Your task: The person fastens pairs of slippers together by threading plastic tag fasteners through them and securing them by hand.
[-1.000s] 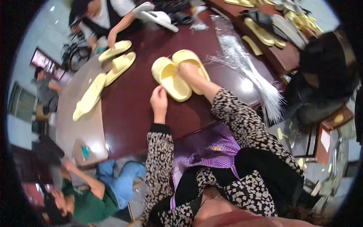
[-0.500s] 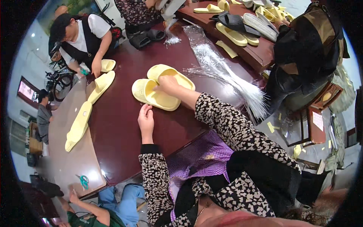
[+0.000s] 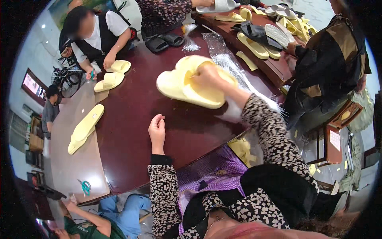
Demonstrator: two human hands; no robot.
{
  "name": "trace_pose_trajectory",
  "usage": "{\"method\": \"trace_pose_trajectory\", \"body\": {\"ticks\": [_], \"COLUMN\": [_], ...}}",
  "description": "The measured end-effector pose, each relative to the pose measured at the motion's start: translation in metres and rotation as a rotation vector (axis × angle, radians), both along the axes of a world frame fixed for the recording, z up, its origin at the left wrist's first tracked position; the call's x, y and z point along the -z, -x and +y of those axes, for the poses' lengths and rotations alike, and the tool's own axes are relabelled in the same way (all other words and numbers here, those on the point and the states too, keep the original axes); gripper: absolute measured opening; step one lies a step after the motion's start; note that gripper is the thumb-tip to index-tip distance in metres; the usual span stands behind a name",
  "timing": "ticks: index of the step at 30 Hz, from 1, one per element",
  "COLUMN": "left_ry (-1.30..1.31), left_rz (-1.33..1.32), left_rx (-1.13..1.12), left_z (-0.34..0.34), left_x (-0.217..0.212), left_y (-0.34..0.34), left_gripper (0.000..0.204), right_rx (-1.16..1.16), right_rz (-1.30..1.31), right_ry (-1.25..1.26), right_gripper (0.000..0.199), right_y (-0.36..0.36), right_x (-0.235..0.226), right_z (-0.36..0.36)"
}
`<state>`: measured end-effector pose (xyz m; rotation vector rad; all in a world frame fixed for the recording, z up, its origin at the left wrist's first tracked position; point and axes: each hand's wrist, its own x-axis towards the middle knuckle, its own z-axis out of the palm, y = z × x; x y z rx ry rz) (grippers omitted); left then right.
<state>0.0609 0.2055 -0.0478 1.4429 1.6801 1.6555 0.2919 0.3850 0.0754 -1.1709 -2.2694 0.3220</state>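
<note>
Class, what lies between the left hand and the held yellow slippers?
In the head view, bare dark red tabletop separates the left hand from the yellow slippers.

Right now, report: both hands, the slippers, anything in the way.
Right hand gripping yellow slippers. Left hand apart from them, nothing visible in it. White strands beyond, partly hidden by the slippers.

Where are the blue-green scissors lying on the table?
In the head view's lower left, the scissors lie on the table's pale section, below the nearest yellow slipper.
</note>
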Motion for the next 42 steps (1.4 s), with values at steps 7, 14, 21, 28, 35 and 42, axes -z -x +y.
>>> {"method": "trace_pose_trajectory", "body": {"ticks": [7,14,21,28,35,42], "left_ry": [0.003,-0.013,0.020,-0.059,-0.003,-0.072], "left_rz": [0.055,0.200,0.141,-0.186,-0.484,0.143], "left_rx": [-0.042,-0.157,-0.190,-0.158,-0.439,-0.889], "left_z": [0.006,-0.008,-0.004,-0.004,-0.087,-0.174], "left_x": [-0.004,-0.006,0.003,0.009,-0.023,-0.028], "left_y": [-0.004,0.007,0.004,0.016,0.050,0.027], "left_gripper": [0.019,0.019,0.015,0.018,0.021,0.017], "right_rx": [0.215,0.123,-0.617,-0.800,-0.706,-0.650], "right_rz": [0.093,0.293,0.514,0.685,0.403,0.361], "right_ry": [-0.293,-0.416,0.008,0.382,0.336,0.058], "right_gripper": [0.033,0.028,0.016,0.016,0.011,0.021], "right_y": [-0.199,-0.175,0.008,0.111,0.118,0.113], "right_x": [-0.141,-0.138,-0.082,0.047,0.115,0.102], "right_z": [0.178,0.167,-0.037,-0.117,-0.098,-0.087]}}
